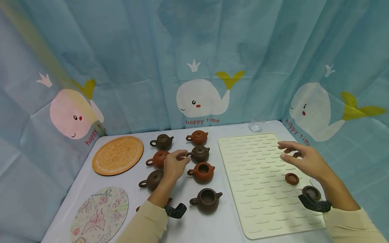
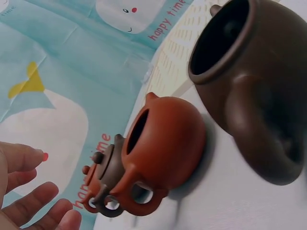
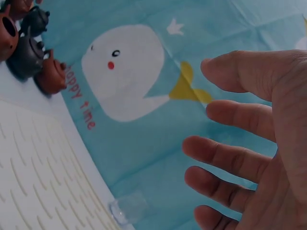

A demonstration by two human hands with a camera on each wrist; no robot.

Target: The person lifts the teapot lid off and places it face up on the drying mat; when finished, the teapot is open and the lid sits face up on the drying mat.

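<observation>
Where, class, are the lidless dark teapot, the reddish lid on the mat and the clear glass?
Lidless dark teapot [image 1: 207, 205], head view: front of its body.
Reddish lid [image 1: 292, 179], head view: middle of its face.
Clear glass [image 1: 256, 124], head view: its side.

The head view is looking forward and down across the table [image 1: 223, 227] toward the curtain [image 1: 136, 67]. The left wrist view is looking from low down, tilted, along several teapots [image 2: 168, 139], with a dark teapot [image 2: 276, 60] looming very near. The right wrist view is facing the curtain at a tilt, past the right hand [image 3: 278, 167]. Both wrist views are sharing teapots and part of the mat [image 3: 38, 167].
</observation>
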